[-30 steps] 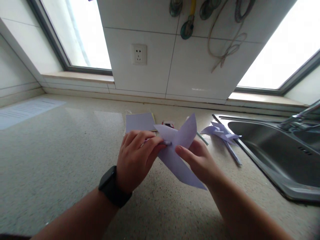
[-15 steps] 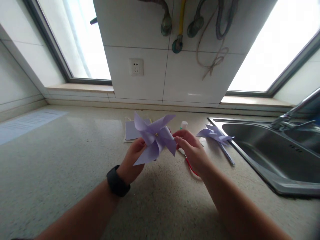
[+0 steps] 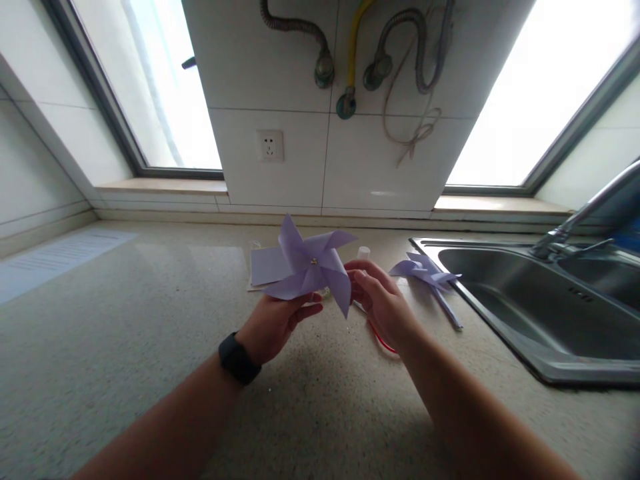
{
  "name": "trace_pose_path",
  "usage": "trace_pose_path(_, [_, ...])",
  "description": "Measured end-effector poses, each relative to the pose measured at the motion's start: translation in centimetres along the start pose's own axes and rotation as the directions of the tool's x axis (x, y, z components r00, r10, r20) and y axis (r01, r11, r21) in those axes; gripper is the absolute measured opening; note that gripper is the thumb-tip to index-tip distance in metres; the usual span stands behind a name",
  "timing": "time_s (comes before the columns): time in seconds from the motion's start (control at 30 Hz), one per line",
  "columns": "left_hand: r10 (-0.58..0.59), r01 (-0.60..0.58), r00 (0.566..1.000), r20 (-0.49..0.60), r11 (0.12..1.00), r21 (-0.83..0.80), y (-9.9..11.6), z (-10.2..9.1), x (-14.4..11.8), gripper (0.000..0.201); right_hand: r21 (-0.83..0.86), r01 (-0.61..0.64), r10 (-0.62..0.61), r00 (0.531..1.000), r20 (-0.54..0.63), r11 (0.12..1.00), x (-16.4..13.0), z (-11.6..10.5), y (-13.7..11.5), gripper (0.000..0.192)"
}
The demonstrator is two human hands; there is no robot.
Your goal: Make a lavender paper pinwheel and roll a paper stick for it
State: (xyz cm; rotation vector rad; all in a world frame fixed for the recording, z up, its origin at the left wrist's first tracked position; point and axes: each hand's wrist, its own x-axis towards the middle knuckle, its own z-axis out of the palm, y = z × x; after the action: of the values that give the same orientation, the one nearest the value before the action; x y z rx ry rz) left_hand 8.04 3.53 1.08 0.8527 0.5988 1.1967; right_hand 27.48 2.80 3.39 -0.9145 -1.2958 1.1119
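A pale purple paper pinwheel (image 3: 314,261) with a small gold fastener at its centre faces me above the counter. My left hand (image 3: 273,323), with a black watch on the wrist, is closed at the pinwheel's lower edge; some fingertips show beneath it and the rest are hidden behind the paper. At the right blade, my right hand (image 3: 383,297) is closed with bent fingers, their tips partly behind the paper. Under that hand lies a red-handled tool (image 3: 383,339), mostly covered. Another purple pinwheel (image 3: 425,270) on a paper stick rests near the sink.
Purple paper sheets (image 3: 267,265) lie behind the held pinwheel. A white-capped tube (image 3: 363,253) stands behind my right hand. To the right is a steel sink (image 3: 505,300) with a faucet (image 3: 555,240). A printed sheet (image 3: 65,257) lies at the far left of the counter.
The held pinwheel's blades have turned a little and it sits slightly higher. My left hand has shifted beneath it, showing more fingertips, while my right fingers have moved further behind the right blade.
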Motion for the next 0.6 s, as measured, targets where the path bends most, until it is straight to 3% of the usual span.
trace_pose_path(0.17, [-0.007, 0.005, 0.999, -0.042, 0.999, -0.051, 0.15, 0.01, 0.29, 0.023, -0.029, 0.041, -0.04, 0.998, 0.038, 0.999, -0.4, 0.19, -0.07, 0.025])
trace_pose_path(0.6, [-0.013, 0.011, 0.999, -0.033, 0.998, -0.057, -0.48, -0.54, 0.75, 0.019, -0.025, 0.064, -0.059, 0.987, 0.149, 0.998, -0.68, 0.72, 0.08, 0.023])
